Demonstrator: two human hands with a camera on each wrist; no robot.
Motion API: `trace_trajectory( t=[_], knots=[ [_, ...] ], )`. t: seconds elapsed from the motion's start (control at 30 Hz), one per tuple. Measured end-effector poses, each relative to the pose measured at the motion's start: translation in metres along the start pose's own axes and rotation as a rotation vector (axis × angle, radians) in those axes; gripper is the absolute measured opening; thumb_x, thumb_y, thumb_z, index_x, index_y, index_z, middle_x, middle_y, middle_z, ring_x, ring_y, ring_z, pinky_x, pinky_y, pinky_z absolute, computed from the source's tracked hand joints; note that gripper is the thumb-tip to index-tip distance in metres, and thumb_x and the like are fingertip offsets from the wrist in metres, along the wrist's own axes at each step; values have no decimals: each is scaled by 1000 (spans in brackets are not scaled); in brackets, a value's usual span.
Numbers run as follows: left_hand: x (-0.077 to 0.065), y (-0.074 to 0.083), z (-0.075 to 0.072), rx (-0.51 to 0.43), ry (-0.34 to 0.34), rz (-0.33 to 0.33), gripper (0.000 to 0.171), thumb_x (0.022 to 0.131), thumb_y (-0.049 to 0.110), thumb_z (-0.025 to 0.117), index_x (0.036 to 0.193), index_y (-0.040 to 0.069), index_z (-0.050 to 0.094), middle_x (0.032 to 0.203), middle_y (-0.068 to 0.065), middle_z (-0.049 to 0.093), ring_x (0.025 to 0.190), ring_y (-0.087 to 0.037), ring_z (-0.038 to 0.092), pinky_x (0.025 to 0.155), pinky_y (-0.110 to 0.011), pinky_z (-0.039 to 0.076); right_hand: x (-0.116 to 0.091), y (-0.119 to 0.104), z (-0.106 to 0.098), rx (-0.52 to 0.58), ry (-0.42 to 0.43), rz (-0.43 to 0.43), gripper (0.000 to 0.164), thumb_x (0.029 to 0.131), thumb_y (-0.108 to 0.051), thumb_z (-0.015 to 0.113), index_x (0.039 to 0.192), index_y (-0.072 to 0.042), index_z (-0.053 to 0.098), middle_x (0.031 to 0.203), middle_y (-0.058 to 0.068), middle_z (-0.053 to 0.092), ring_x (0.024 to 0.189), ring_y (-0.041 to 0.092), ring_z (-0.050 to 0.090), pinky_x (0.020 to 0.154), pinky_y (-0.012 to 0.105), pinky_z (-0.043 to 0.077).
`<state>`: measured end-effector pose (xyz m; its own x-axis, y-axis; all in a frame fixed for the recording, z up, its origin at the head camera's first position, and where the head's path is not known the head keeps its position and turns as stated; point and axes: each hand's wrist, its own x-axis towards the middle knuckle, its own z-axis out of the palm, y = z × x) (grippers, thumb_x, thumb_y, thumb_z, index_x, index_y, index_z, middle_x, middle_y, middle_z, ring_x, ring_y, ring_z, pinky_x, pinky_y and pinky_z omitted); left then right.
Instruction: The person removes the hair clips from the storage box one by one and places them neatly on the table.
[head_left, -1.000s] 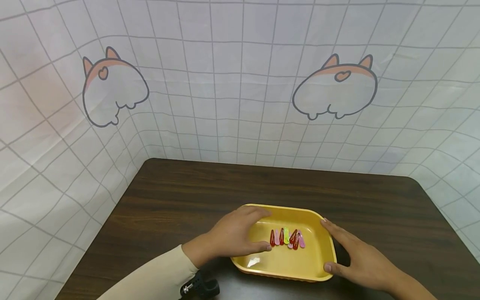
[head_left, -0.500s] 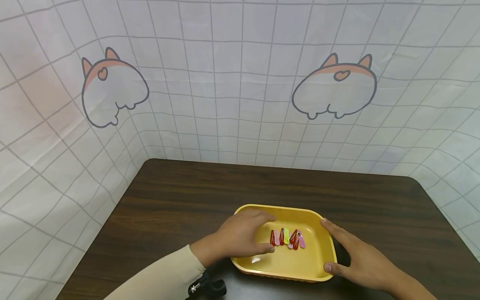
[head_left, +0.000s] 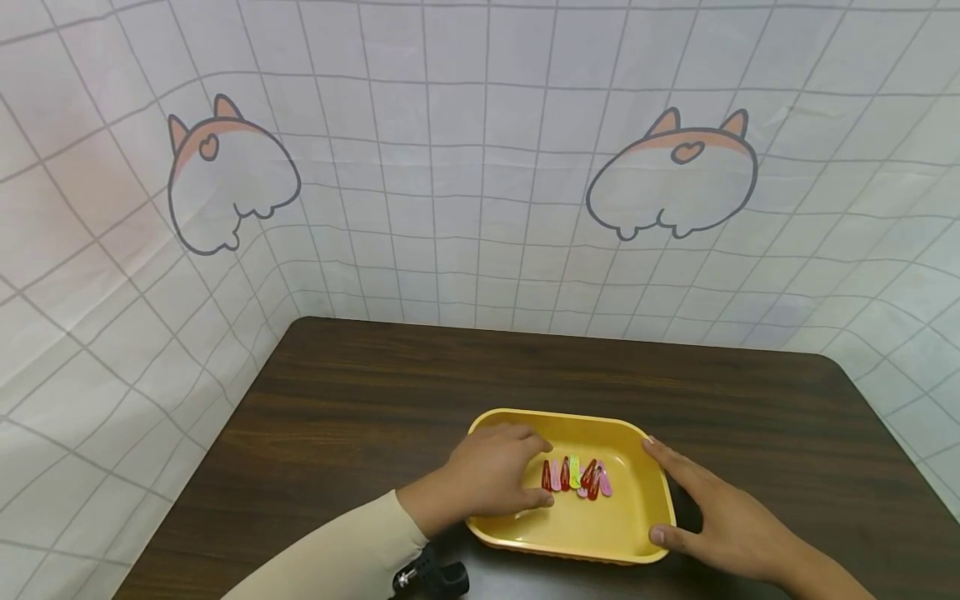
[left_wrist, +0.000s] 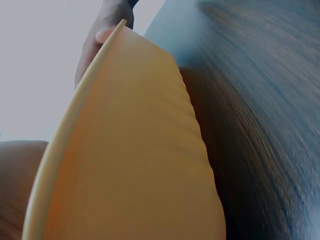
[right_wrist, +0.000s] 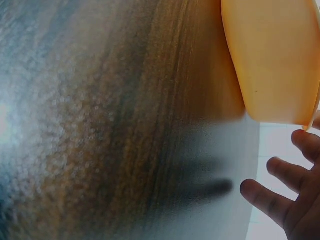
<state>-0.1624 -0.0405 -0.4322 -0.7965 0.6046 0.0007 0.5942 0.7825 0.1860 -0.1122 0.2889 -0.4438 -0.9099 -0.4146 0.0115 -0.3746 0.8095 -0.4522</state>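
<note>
In the head view, a yellow plastic tray (head_left: pixel 577 537) stands on the dark table. A row of snap hair clips lies in its middle: red clips (head_left: pixel 547 476), pink clips (head_left: pixel 605 480) and a yellow-green clip (head_left: pixel 574 472). My left hand (head_left: pixel 495 475) reaches over the tray's left side, thumb and fingers apart, fingertips beside the leftmost red clip. At the right rim, my right hand (head_left: pixel 723 521) touches the tray with its index finger and thumb. The right wrist view shows this hand's other fingers (right_wrist: pixel 265 200) straight and spread, outside the tray wall (right_wrist: pixel 275 65).
The dark wood-grain table (head_left: pixel 360 400) extends behind and to both sides of the tray. A white grid-patterned curtain (head_left: pixel 465 208) with cartoon corgi drawings encloses the back and sides. A black wrist-worn device (head_left: pixel 431 579) sits below the left sleeve (head_left: pixel 337 554).
My left hand has moved a little to the right over the tray, closer to the leftmost red hair clip. The right hand and the tray stay in place.
</note>
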Motion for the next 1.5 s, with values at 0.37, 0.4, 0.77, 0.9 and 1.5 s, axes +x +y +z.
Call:
trace_trajectory(
  t=[0.37,0.4,0.77,0.9,1.5],
  knots=[
    [3,3,6,72,-9,-61,55,83,64,75,125,29,72,112,6,63,104,-16,59,88,-36,49,-1,1,2,0,-1,6,99,84,-63,76,163,-40,21,162,10,37,130,48,52,79,66,53],
    [3,3,7,73,-13,-65,54,82,64,75,125,30,72,109,6,62,102,-16,59,86,-36,49,-1,1,2,1,0,5,99,84,-63,76,163,-40,21,162,10,37,130,48,52,79,66,53],
    [8,5,9,78,-24,-88,52,81,63,77,122,32,73,100,6,61,94,-15,57,75,-34,46,-1,0,-2,0,1,-5,101,84,-62,76,164,-38,20,161,15,38,130,51,51,81,68,52],
    [10,5,11,72,-24,-95,51,80,63,77,121,33,73,99,6,61,94,-15,56,74,-34,45,-1,0,-1,-2,10,-8,101,83,-63,76,164,-37,22,160,15,38,130,50,51,80,67,52],
    [9,14,6,-15,-44,-160,46,78,56,83,115,29,75,98,4,59,96,-19,51,78,-37,45,1,-2,-2,18,-18,9,101,83,-64,75,164,-38,20,160,20,37,131,54,48,78,69,51]
  ],
)
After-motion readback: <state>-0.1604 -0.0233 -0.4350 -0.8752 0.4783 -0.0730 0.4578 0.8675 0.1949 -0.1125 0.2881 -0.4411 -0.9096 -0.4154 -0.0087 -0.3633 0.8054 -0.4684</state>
